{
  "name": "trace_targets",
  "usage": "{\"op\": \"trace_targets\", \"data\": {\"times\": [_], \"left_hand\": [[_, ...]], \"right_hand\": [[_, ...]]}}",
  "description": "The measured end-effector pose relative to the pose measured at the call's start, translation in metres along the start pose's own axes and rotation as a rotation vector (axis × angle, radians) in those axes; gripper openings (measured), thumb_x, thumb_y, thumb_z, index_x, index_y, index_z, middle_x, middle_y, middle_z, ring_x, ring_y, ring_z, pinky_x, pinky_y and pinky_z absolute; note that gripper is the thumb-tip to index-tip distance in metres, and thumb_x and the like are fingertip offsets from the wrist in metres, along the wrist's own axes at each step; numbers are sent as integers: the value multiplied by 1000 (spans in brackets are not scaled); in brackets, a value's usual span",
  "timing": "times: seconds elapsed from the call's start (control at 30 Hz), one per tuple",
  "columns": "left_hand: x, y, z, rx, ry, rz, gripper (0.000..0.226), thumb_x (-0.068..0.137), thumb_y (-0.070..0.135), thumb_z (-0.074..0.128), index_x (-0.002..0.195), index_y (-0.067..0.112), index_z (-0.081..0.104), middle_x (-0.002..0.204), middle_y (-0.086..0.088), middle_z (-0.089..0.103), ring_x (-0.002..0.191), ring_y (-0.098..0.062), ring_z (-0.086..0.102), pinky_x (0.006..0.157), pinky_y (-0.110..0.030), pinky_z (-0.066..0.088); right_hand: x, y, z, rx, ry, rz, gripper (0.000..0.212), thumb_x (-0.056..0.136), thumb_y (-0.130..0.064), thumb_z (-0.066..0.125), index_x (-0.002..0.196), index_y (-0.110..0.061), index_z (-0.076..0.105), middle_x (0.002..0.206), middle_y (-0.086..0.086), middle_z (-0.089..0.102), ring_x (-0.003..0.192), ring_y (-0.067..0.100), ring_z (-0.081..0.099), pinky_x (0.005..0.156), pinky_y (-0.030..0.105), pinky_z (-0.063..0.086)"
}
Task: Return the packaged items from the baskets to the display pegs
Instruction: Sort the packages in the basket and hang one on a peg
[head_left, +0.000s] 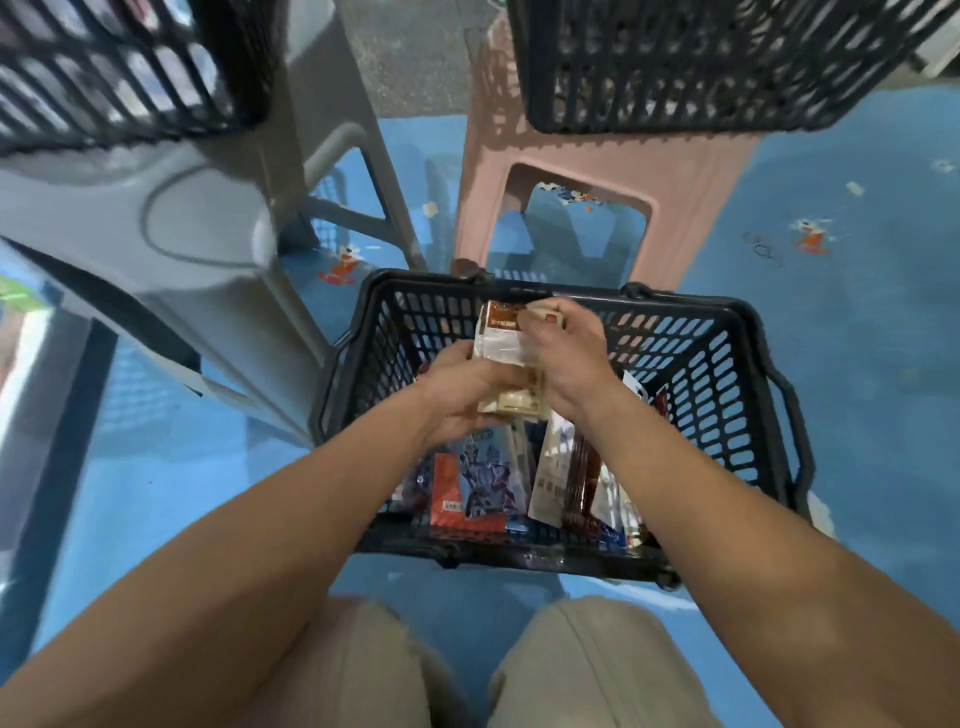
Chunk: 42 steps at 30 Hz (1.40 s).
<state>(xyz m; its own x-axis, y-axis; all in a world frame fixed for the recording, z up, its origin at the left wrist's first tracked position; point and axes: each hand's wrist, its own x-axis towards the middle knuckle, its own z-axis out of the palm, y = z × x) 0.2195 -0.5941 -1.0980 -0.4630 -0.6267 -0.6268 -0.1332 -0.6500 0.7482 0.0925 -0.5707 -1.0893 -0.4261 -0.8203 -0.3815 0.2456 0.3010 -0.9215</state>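
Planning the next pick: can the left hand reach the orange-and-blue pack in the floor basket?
Probably not yet: the orange-and-blue pack lies exposed just below the left hand, but that hand and the right hand both grip brown-and-white packets.

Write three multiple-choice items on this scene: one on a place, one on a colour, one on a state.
1. Where does the nearest basket stand?
A. on the blue floor
B. on a stool
C. on the person's lap

2. What colour is the right-hand stool?
A. green
B. pink
C. yellow

3. What are the left hand and right hand doing?
A. both hang empty
B. both grip the basket's handles
C. both hold packets above the basket

Answers:
1 A, its base rests on the floor in front of the knees.
2 B, its seat and legs are pink.
3 C, fingers of both curl round a white and brown stack.
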Motion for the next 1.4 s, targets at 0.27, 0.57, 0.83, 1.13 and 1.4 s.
{"op": "trace_targets", "data": {"times": [0.27,0.57,0.83,1.13,1.4], "left_hand": [[-129,58,39,-73,56,-38,48,74,-17,73,114,9,63,97,-17,75,82,-32,76,66,-40,61],[-272,201,66,40,120,-42,55,61,-8,81,104,19,60,88,-6,72,79,-28,72,75,-55,59],[-343,315,89,17,52,-102,73,55,-1,79,122,16,54,105,-16,67,86,-35,71,72,-49,59],[-385,413,72,75,-17,-96,64,72,3,78,123,35,58,111,-6,75,104,-34,72,88,-62,56],[-390,463,19,20,96,-15,36,92,13,69,124,24,58,111,-6,76,97,-25,74,78,-46,60]], "right_hand": [[-95,-100,11,-324,22,54,38,72,15,63,94,-16,66,89,4,69,83,20,66,69,32,55],[-170,-280,19,-677,-184,-14,37,79,-7,72,113,-20,70,112,-4,70,103,15,64,86,27,50],[-193,-427,28,-845,-429,30,9,83,-5,71,89,-1,75,74,2,63,67,14,55,62,29,42],[-182,-541,50,-809,-588,-27,15,83,-8,77,87,2,65,75,0,60,70,9,53,66,28,42],[-163,-585,126,-775,-634,-65,15,87,-1,71,86,-7,57,80,8,54,70,18,49,62,31,39]]}}
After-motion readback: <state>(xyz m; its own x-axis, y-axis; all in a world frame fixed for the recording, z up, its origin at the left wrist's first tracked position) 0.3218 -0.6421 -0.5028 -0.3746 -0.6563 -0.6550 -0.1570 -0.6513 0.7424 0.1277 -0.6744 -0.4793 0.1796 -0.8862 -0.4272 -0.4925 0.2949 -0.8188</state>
